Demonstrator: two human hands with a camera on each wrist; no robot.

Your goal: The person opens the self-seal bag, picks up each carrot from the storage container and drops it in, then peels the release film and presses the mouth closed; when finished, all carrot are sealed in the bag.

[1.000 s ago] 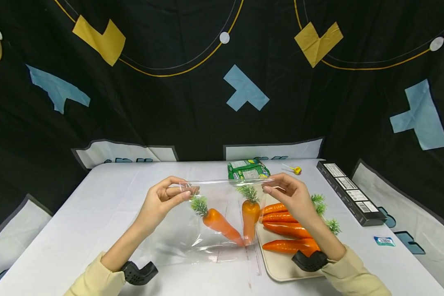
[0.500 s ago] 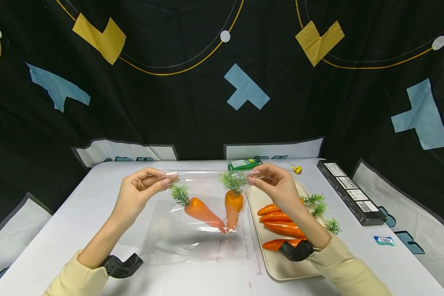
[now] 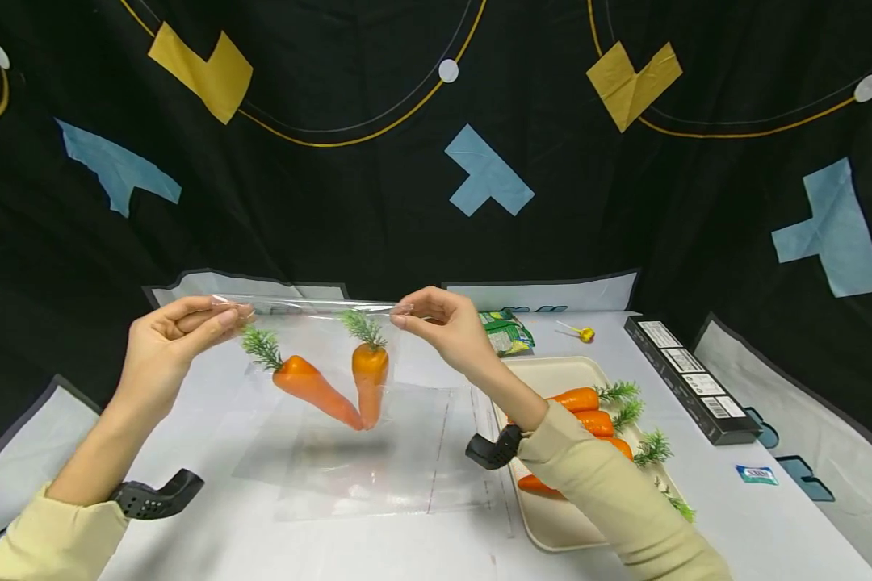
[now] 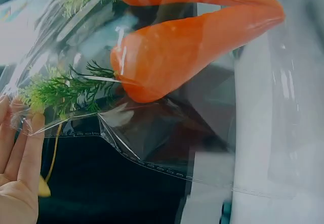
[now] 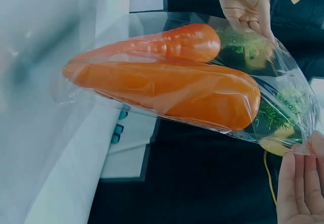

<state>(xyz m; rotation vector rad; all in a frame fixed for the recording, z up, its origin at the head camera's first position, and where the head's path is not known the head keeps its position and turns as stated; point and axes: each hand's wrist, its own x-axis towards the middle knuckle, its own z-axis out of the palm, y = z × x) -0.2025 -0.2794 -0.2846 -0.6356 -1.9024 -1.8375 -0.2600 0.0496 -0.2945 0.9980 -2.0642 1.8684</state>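
A clear plastic bag (image 3: 320,343) hangs stretched above the table, its top edge held at both corners. My left hand (image 3: 165,343) pinches the left corner between thumb and fingers, and my right hand (image 3: 446,331) pinches the right one. Inside lie two orange carrots with green tops: the left carrot (image 3: 316,391) slants, while the right carrot (image 3: 371,375) stands nearly upright. Their tips meet at the bottom. In the left wrist view a carrot (image 4: 167,57) shows through the film. The right wrist view shows both carrots, the nearer carrot (image 5: 172,92) largest.
On the right, a beige tray (image 3: 552,532) bears several more carrots (image 3: 580,399), partly behind my right forearm. More clear film (image 3: 378,484) lies flat on the table. Farther off are a green packet (image 3: 507,332), a lollipop (image 3: 585,333), a black box (image 3: 690,379) and a small blue packet (image 3: 756,474).
Both hands have moved left and upward, carrying the bag with the two carrots away from the tray. More of the tray and its carrot tops shows now.
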